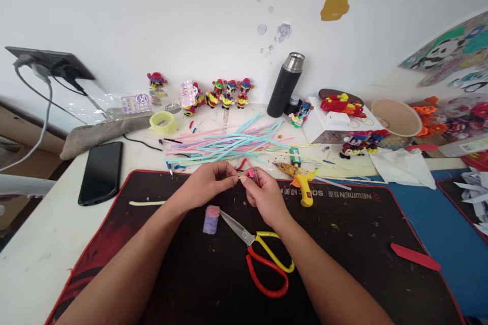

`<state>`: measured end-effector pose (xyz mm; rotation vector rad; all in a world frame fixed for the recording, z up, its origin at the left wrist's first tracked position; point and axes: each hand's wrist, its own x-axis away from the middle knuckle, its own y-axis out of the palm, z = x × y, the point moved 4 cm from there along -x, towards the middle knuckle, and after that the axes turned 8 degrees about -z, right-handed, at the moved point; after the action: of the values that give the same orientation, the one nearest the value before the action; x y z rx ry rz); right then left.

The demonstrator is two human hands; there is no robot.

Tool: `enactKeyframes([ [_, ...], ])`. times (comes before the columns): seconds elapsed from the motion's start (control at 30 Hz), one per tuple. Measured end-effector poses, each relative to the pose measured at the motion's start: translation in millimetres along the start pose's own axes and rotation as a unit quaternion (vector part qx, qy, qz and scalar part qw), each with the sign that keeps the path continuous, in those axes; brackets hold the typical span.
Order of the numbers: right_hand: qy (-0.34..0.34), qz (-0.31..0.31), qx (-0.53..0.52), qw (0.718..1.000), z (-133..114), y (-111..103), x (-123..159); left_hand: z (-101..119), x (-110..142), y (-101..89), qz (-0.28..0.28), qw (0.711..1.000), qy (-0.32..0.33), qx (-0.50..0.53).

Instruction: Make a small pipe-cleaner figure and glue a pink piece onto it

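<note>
The right hand (264, 197) is closed on a small pink object (253, 174), which sits at its fingertips, just beside the bent fingers of the left hand (209, 183), but whether these grip something, and how the object's long axis points, I cannot tell.

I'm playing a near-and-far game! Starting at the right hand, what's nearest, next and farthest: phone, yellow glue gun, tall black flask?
1. Yellow glue gun, just to the right of the right hand.
2. Tall black flask, back by the wall.
3. Phone, far over on the left.
</note>
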<state>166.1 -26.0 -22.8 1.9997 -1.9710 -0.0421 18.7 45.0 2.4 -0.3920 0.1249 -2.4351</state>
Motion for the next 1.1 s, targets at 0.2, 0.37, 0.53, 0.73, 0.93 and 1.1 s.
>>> enactKeyframes([
  [0.2,-0.004,-0.007,-0.003,1.000,0.0,-0.3,0.2,1.2,-0.4,-0.9,0.014,1.000,-0.004,0.022],
  [0.37,-0.013,-0.009,-0.027,1.000,2.7,-0.8,0.2,2.3,-0.5,-3.7,0.035,0.996,-0.025,0.077],
  [0.53,-0.008,-0.025,-0.060,0.998,4.6,1.1,-0.1,-1.1,-0.5,-6.5,0.058,0.986,-0.034,0.154],
  [0.73,-0.006,-0.038,-0.042,0.998,6.2,3.0,0.1,-3.1,-1.7,-5.5,0.056,0.981,-0.024,0.182],
  [0.93,0.004,-0.054,-0.003,0.999,8.3,6.1,0.8,0.2,-1.7,-4.8,0.052,0.982,-0.012,0.181],
  [1.1,-0.012,-0.058,0.065,0.996,14.0,8.6,1.7,2.8,-2.0,-2.7,0.045,0.980,-0.012,0.191],
])
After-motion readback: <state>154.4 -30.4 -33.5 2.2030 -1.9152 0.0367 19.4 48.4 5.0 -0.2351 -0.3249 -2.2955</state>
